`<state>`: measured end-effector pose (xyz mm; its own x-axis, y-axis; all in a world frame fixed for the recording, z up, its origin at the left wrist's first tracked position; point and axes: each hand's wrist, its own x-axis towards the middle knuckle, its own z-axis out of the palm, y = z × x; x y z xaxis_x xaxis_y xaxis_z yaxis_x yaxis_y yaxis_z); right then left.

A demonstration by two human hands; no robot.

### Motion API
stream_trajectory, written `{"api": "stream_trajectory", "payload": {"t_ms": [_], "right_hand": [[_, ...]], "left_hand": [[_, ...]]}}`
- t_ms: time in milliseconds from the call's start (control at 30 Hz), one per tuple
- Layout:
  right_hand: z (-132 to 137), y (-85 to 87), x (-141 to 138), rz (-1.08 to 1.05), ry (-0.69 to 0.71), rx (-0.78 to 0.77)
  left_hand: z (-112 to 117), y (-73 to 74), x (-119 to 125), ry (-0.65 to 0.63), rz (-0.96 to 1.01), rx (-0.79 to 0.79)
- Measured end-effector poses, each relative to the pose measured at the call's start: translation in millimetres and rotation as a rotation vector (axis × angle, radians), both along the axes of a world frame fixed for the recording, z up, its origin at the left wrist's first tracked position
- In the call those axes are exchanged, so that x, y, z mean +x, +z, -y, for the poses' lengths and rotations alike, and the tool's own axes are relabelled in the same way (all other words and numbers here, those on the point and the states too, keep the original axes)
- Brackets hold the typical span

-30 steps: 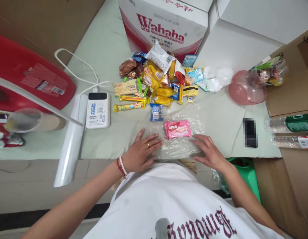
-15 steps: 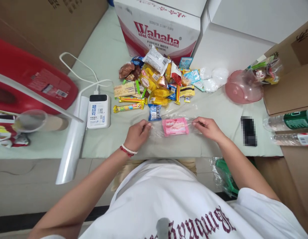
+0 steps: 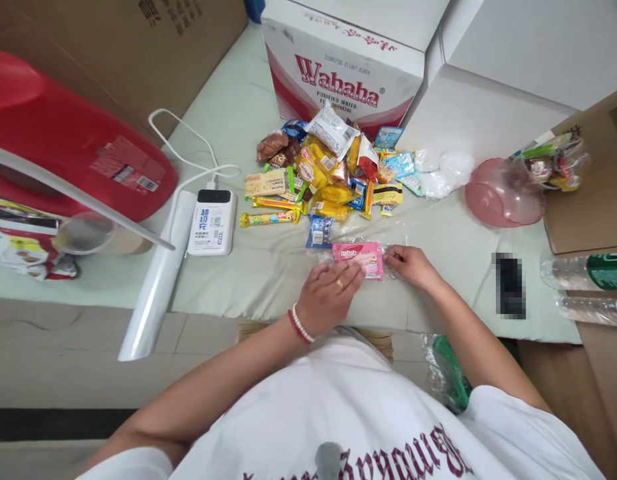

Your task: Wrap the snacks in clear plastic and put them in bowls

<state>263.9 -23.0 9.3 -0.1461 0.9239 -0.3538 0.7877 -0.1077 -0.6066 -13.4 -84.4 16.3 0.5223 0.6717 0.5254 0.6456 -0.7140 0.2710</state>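
A pink wafer packet lies on a clear plastic wrap sheet near the front edge of the pale green table. My left hand, with a ring and a red-and-white bracelet, rests over the packet's near left side, fingers curled onto the wrap. My right hand pinches the wrap at the packet's right end. Just behind lies a pile of assorted snack packets.
A white power bank with a cable and a roll of clear wrap lie at left by a red container. A Wahaha carton stands behind. A pink bowl, a phone and bottles are at right.
Both hands went from lying flat on the wrap to pinching its ends beside the packet. Now my left hand has moved right onto the packet, folding wrap over it.
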Motion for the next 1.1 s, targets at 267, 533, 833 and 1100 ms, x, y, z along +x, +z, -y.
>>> {"api": "stream_trajectory", "payload": {"t_ms": [267, 533, 833, 1100], "right_hand": [[-48, 34.2, 10, 0.196, 0.157, 0.358], [-99, 21.9, -61, 0.102, 0.482, 0.334], [-18, 43.3, -57, 0.281, 0.717, 0.505], [34, 10.2, -57, 0.332, 0.754, 0.595]], "left_hand": [[-36, -31.5, 5, 0.114, -0.089, -0.269], [-30, -27.6, 4, 0.129, -0.068, -0.271], [-29, -28.5, 0, 0.107, -0.037, -0.344], [-28, -43.5, -15, 0.235, 0.337, -0.416]]}}
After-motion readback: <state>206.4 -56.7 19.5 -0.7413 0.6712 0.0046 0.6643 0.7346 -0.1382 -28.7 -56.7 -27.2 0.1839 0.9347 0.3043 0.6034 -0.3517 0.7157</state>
